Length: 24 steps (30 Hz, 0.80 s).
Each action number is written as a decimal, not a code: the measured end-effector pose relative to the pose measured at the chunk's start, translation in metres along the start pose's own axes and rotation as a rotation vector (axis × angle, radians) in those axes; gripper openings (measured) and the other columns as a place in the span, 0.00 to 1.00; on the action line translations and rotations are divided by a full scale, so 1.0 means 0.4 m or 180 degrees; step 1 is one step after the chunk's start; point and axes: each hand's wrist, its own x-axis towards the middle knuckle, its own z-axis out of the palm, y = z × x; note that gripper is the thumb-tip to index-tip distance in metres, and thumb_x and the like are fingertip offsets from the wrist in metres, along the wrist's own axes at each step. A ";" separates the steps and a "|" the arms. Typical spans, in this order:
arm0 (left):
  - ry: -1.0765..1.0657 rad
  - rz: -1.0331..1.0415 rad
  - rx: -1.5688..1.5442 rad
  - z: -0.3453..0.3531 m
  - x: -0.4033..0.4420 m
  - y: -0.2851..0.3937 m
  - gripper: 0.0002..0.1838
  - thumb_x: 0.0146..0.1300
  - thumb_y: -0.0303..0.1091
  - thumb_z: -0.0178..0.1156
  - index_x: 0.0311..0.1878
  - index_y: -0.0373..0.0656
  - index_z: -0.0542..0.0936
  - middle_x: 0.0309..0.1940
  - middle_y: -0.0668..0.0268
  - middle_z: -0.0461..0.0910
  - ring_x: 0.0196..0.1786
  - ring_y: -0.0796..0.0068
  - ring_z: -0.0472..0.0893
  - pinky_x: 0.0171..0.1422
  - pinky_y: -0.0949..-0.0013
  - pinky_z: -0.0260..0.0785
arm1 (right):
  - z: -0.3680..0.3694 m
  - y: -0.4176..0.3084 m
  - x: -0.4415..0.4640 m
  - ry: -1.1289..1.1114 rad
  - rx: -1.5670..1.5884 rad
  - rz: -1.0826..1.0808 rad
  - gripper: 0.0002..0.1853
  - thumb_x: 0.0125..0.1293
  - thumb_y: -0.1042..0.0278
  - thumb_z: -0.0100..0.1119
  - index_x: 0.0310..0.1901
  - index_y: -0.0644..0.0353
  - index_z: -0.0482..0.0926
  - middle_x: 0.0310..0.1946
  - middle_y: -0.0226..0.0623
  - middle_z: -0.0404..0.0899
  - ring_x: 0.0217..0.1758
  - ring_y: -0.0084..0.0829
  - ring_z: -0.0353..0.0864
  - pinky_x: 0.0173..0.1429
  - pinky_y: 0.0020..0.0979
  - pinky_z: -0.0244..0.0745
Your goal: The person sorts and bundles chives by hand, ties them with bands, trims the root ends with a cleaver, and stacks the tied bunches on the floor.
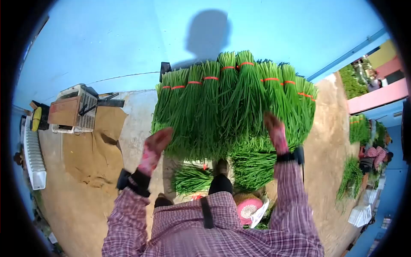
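In front of me stands a wide row of garlic chive bundles [227, 98], pale stem ends up and green leaves hanging down. Red bands [210, 78] tie them near the top. My left hand [159, 140], with pink floral cloth at the wrist, is beside the row's lower left corner, fingers stretched out and holding nothing that I can see. Over the leaves on the right, my right hand [274, 125] has its fingers extended, slightly blurred; whether it touches the leaves I cannot tell. More chives [254, 170] lie low by my feet.
A pink round stool [249, 210] is near my legs, beside a white bag [260, 214]. Brown sheeting [92, 158] and a crate [79, 109] are at left. A blue wall [115, 38] rises behind the row. Another person [376, 156] sits at far right near more greens [350, 177].
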 end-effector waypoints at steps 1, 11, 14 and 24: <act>-0.0026 0.0098 0.0093 0.089 0.071 0.021 0.19 0.69 0.33 0.59 0.61 0.38 0.76 0.54 0.62 0.81 0.55 0.74 0.78 0.62 0.72 0.69 | 0.022 0.041 0.154 0.0032 0.0032 0.0221 0.23 0.70 0.55 0.54 0.58 0.65 0.76 0.49 0.45 0.83 0.53 0.35 0.81 0.55 0.34 0.75; -0.0366 0.0474 -0.0020 0.603 0.744 0.021 0.25 0.69 0.37 0.60 0.65 0.38 0.70 0.55 0.57 0.80 0.57 0.68 0.78 0.59 0.67 0.72 | 0.216 0.386 0.791 -0.0026 -0.0286 0.0260 0.24 0.74 0.50 0.46 0.55 0.64 0.79 0.49 0.52 0.81 0.56 0.48 0.79 0.60 0.40 0.72; -0.0337 0.0549 0.1503 0.688 0.863 -0.063 0.32 0.67 0.48 0.60 0.67 0.37 0.69 0.57 0.45 0.76 0.60 0.53 0.77 0.60 0.61 0.71 | 0.196 0.393 0.816 -0.0766 -0.1717 -0.0198 0.28 0.77 0.48 0.37 0.49 0.64 0.81 0.44 0.51 0.83 0.50 0.49 0.81 0.53 0.45 0.74; -0.0072 0.0700 0.0006 0.623 0.662 0.066 0.37 0.62 0.44 0.62 0.66 0.27 0.65 0.56 0.40 0.75 0.58 0.46 0.77 0.61 0.58 0.70 | 0.120 -0.024 0.569 -0.0365 0.1794 0.1264 0.25 0.73 0.57 0.52 0.65 0.66 0.71 0.62 0.39 0.74 0.63 0.29 0.73 0.68 0.29 0.65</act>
